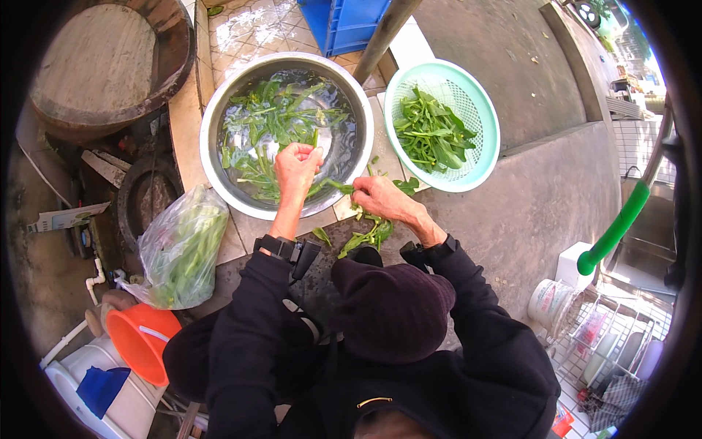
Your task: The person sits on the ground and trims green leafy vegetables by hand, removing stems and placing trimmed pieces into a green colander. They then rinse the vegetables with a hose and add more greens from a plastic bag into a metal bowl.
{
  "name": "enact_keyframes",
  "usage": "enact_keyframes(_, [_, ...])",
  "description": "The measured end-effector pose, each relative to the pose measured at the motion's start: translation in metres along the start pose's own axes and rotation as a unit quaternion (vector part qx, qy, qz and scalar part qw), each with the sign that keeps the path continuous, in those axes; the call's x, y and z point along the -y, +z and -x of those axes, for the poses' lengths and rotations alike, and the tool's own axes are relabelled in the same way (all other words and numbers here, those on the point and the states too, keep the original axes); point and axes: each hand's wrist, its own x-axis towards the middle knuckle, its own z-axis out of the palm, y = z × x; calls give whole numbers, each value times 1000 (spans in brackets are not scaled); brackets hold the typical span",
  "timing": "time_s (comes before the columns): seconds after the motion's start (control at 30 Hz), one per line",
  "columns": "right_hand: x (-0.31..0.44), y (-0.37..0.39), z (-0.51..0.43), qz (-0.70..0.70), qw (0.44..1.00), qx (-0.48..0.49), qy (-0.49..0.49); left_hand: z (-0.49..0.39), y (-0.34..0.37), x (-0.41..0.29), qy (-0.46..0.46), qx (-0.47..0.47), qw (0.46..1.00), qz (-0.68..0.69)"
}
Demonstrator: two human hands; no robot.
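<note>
My left hand (297,171) is over the metal basin (364,134), its fingers pinched on a green vegetable stem (315,137). Leafy greens (274,112) float in the water inside. Just past the basin's lower right rim, my right hand (386,198) has curled fingers on a green leafy piece (341,186) that reaches back over the rim. Below that hand, torn leaves and stem bits (373,233) lie on the tiled ledge's edge and the ground. A mint-green plastic colander (482,131) to the right contains a heap of leafy greens (430,131).
Left of my arm stands a clear plastic bag (184,247) of greens, above an orange bucket (143,343). A wooden tub (175,82) is at upper left, a blue plastic crate (356,24) behind the basin. A wire dish rack (609,340) stands at right.
</note>
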Motion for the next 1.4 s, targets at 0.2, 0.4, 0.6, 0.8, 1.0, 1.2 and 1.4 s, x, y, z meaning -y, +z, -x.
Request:
enact_keyframes(0.2, [-27,-6,9,-176,979,-34,95,3,-2,-2,-51,133,984,-111])
enact_keyframes(0.4, [-34,-11,19,-293,946,-81,115,23,23,1,-44,275,958,62])
enact_keyframes(0.6, [-38,-21,22,-308,934,-159,80,31,41,-8,36,295,954,31])
enact_keyframes(0.8, [-77,-63,12,-249,870,-415,89,37,45,-14,35,250,967,29])
enact_keyframes(1.0, [-62,-57,11,-70,940,-328,53,38,49,-3,-9,234,972,17])
enact_keyframes(1.2, [-32,-15,1,-283,940,-182,56,40,49,-1,-38,270,960,-65])
enact_keyframes(1.4, [-26,-6,6,-140,981,-111,81,35,39,2,-50,239,962,-124])
